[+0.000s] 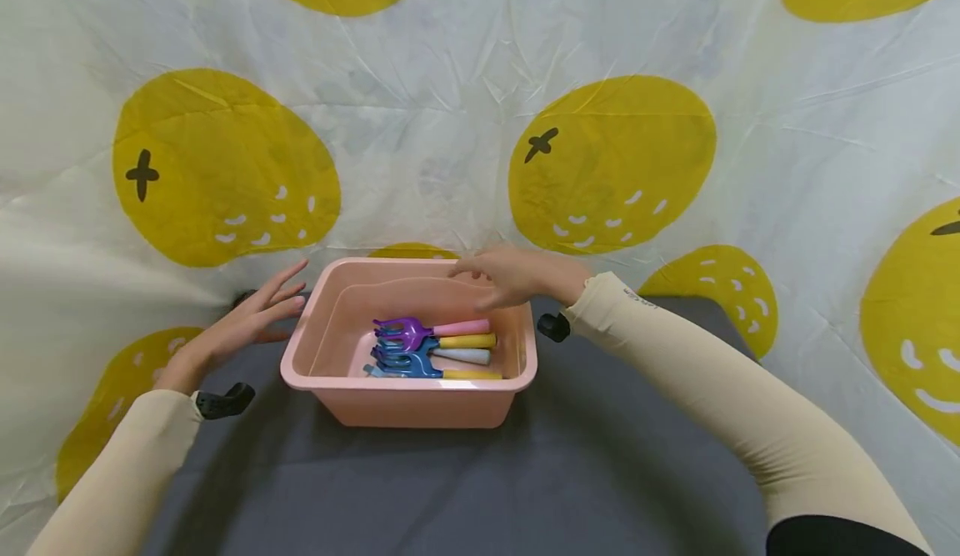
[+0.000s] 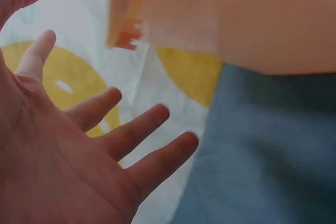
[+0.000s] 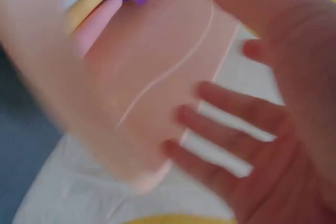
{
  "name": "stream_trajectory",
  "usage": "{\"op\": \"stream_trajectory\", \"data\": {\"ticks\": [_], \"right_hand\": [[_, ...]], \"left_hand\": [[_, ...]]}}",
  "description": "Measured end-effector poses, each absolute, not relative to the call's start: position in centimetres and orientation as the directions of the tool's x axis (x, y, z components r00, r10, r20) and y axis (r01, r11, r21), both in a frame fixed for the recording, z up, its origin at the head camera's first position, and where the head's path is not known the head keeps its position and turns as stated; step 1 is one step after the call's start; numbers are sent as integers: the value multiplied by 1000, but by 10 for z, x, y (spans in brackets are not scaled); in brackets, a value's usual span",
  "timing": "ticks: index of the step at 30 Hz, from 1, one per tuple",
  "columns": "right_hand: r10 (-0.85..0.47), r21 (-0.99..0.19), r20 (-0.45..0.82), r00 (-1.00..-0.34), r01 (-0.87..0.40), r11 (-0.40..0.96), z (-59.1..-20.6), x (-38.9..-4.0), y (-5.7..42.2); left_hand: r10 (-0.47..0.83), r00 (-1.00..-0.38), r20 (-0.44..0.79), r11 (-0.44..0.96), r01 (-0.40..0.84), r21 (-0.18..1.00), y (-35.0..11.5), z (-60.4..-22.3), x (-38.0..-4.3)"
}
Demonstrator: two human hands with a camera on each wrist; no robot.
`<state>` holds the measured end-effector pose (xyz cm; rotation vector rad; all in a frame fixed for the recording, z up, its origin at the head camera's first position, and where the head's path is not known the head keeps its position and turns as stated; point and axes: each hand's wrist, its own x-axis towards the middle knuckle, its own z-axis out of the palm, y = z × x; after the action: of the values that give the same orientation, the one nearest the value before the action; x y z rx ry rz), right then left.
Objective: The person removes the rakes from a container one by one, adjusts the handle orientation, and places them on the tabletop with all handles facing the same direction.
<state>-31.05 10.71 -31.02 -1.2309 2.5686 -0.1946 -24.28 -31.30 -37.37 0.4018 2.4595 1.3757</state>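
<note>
A pink plastic basin point(image 1: 420, 406) stands on the grey cloth. Inside lie several small toy garden tools side by side, handles to the right: a purple rake point(image 1: 405, 335) with a pink handle, and blue-headed ones point(image 1: 408, 363) with yellow and whitish handles. My left hand point(image 1: 251, 323) hovers just left of the basin, its fingers spread and holding nothing; the left wrist view also shows the bare palm point(image 2: 68, 150). My right hand point(image 1: 517, 277) is over the back right corner of the basin, fingers parted and empty. Whether its fingertips touch the rim is unclear in the blurred right wrist view.
A white cloth point(image 1: 450, 156) printed with large yellow fruit shapes hangs behind the basin. Dark grey fabric point(image 1: 465, 489) covers the surface under and in front of it. Black wrist cameras point(image 1: 225, 402) sit at both cuffs.
</note>
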Motion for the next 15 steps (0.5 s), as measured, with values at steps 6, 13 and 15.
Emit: {"op": "stream_trajectory", "data": {"ticks": [6,13,15], "right_hand": [[-694,-182,-440,-570,-700,691,-323,-316,73],[-675,-141,-478,-562,-709,691,-345,-325,45],[-624,-190,-514,-589,-631,752,-351,-326,42]], "left_hand": [[384,-909,-161,415,15,910,-308,-391,-243],[390,-907,-158,339,-17,941,-307,-408,-238],[398,-905,-152,309,-24,951,-306,-413,-238]]}}
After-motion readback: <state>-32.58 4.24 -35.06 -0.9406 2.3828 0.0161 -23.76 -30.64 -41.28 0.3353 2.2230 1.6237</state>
